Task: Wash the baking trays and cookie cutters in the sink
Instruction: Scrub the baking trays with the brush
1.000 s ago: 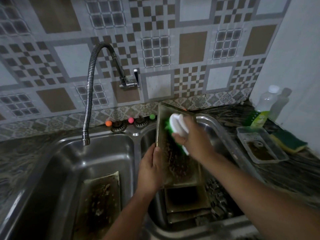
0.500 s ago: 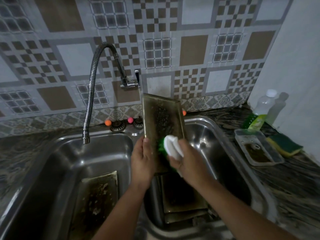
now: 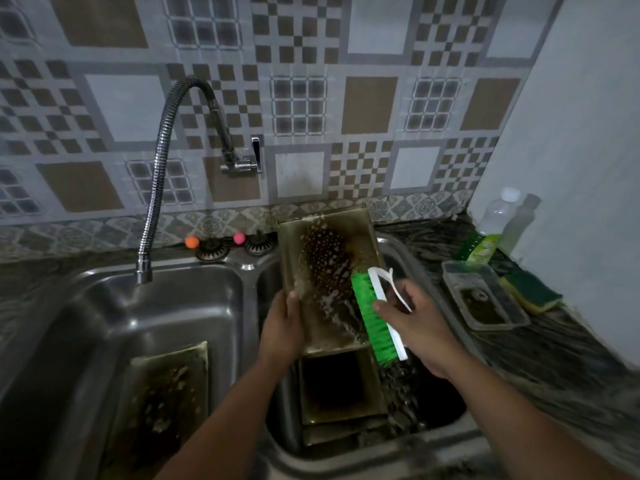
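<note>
both forearms reached forward over a double steel sink (image 3: 242,268). the left hand (image 3: 282,327) gripped the left edge of a grimy baking tray (image 3: 329,271), its thumb lying along the tray's front face and its other fingers hidden behind the tray. the tray stood tilted over the right basin, its soapy, dark-stained face toward the camera and its top end leaning toward the tiled wall. the right hand (image 3: 412,320) curled its fingers round the white handle of a scrubbing brush (image 3: 377,317), thumb on top. the brush's green bristles pressed against the tray's right edge, just left of those fingers. below both hands, more trays (image 3: 332,386) lay stacked in the right basin, with what looked like small metal cutters beside them, too dark to tell. another dirty tray (image 3: 159,393) lay in the left basin, well apart from the left fingers. on the tabletop, right of the right fingers, sat a clear plastic container (image 3: 485,292), a sponge (image 3: 531,291) and a bottle (image 3: 488,233).
</note>
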